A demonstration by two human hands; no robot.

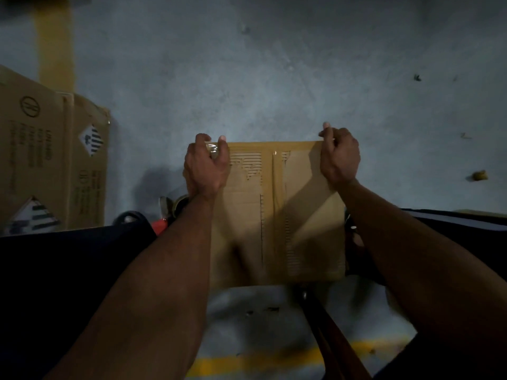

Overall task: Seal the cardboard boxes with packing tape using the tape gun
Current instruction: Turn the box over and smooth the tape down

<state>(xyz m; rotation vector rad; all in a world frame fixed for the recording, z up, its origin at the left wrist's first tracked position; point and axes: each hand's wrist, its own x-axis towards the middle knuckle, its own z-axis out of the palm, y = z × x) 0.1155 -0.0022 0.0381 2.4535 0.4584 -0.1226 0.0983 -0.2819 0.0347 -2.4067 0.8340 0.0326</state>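
Our landmark is the box (277,212), flat on the concrete floor (274,78) betw. our knees. Biggest things first: left of the box stand printed cartons (52,160), well apart from it. The box top has torn liner showing corrugation and a tape strip (278,204) down the centre seam; another strip runs along its far edge. The box looks light but stiff, w/ soft corners; we'd judge it best held at the edges, not on the torn patch, where tape prob. grips poorly. Just beside the box's left edge lies the tape gun (175,207), red handle, partly hidden by our forearm, in neither hand. Left hand (207,165) at the far-left corner, fingers curled on clear tape. Right hand (338,157) at the far-right corner, pinching the tape end.
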